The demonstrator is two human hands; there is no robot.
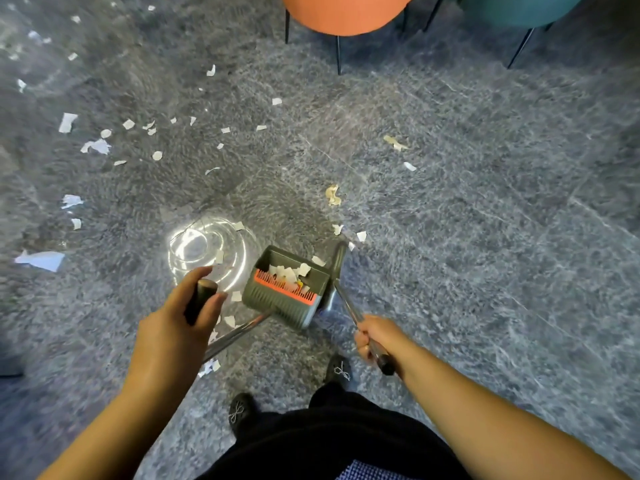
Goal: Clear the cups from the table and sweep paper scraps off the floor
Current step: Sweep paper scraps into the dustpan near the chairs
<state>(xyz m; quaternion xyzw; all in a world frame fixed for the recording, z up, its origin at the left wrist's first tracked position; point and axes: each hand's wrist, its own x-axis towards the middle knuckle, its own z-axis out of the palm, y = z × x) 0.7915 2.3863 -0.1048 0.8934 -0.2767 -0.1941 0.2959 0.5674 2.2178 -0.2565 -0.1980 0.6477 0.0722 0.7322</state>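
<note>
With left hand (180, 317) wrapped round the dustpan (287, 289) handle and right hand (372, 336) clenched on the broom (341, 271) shaft, the featherlight paper scraps (97, 146) likely flutter, wanting gentle strokes.

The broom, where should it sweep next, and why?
Probably a short sweep with the broom toward the dustpan. Small paper scraps lie just beyond the broom head, the dustpan's open mouth sits beside it, and the right hand already holds the handle.

bright glare on the floor (204, 247), blurred, warped edges.
</note>
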